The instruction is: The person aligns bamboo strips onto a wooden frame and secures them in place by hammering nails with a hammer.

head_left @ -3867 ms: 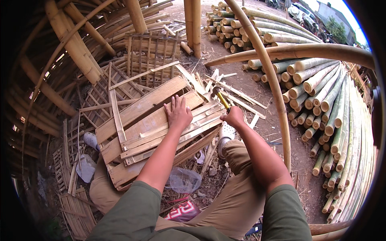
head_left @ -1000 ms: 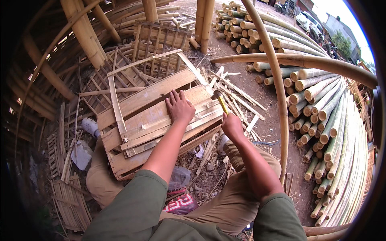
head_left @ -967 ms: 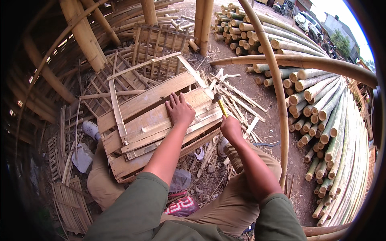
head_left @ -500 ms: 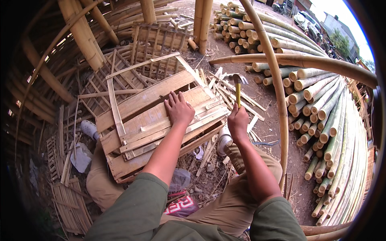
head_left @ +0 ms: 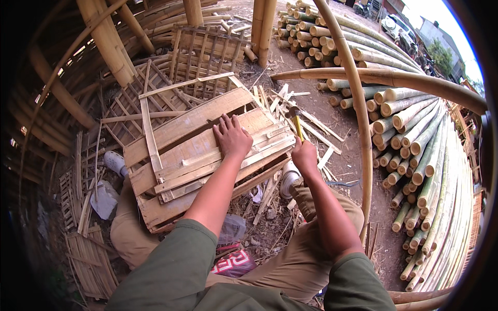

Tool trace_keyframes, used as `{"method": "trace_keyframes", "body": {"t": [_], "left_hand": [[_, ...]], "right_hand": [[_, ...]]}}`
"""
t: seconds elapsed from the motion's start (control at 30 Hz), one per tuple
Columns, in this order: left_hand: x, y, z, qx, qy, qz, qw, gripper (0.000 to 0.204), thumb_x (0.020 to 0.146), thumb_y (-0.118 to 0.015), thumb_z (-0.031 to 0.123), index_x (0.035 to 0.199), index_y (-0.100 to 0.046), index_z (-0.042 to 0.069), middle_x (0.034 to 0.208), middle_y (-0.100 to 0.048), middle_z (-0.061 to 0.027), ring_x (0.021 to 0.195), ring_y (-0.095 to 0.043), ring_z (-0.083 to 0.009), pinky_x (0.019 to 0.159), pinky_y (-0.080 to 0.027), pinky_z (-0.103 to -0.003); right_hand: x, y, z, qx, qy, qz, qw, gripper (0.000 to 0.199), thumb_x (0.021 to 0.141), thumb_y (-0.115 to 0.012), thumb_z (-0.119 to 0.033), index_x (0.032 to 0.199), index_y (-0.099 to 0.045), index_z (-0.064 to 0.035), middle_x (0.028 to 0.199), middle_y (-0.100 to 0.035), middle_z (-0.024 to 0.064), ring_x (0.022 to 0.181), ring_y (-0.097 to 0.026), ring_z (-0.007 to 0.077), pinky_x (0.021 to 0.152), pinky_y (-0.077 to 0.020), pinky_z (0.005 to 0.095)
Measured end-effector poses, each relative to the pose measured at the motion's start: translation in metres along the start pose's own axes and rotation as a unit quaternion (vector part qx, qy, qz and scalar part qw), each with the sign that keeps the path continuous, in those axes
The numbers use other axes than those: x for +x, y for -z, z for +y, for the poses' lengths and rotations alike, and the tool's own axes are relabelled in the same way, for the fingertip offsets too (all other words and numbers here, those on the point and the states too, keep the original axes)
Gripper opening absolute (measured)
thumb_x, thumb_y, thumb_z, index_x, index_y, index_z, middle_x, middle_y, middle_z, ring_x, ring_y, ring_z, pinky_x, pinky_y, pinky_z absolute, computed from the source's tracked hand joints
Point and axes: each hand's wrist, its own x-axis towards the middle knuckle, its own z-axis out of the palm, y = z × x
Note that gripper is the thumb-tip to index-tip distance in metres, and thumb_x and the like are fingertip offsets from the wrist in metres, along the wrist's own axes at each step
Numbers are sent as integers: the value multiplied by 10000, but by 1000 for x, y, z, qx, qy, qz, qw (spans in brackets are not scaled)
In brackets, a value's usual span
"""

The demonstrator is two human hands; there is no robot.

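Note:
A wooden crate of pale planks lies tilted in front of me, between my legs. My left hand rests flat on its top boards, fingers spread. Beside that hand, several light wood strips run along the crate's near side. A thin slat frame lies over the far and left part. My right hand is wrapped round the yellow handle of a hammer. The hammer's head is up, close to the crate's right end; whether it touches the wood I cannot tell.
Stacked bamboo poles fill the right side. A curved bamboo pole stands between them and me. Loose wood scraps litter the dirt beyond the crate. Slatted panels lean at the back, and a plastic bag sits between my legs.
The hammer has tipped, its head coming down and left toward the crate's right end. My right hand has shifted slightly; my left hand stays on the boards.

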Motion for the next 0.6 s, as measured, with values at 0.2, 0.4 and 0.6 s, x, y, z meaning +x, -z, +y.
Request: {"method": "trace_keyframes", "body": {"t": [0.2, 0.4, 0.6], "left_hand": [[0, 0, 4, -10, -8, 10, 1000, 567, 934, -423, 246, 1453, -362, 26, 1563, -261, -203, 1457, -240, -310, 1187, -112, -533], [-4, 4, -3, -80, -100, -8, 992, 323, 927, -455, 223, 1115, -616, 16, 1514, -368, -187, 1452, -259, -296, 1183, -111, -563], [-1, 3, -1, -100, -116, -31, 988, 333, 932, -450, 238, 1083, -634, 4, 1500, -390, -183, 1453, -259, -298, 1179, -108, -575]], "right_hand": [[32, -20, 42, 20, -60, 22, 998, 465, 895, -658, -413, 800, -615, 41, 730, -648, 246, 735, -639, 425, 706, -488, 481], [45, -23, 47, 335, -191, -84, 919, 324, 815, -754, -61, 739, -443, -111, 587, -490, -13, 428, -427, 86, 375, -349, 257], [48, -23, 52, 374, -182, -61, 907, 332, 773, -739, 30, 778, -436, -107, 614, -505, -7, 453, -455, 90, 380, -362, 262]]}}
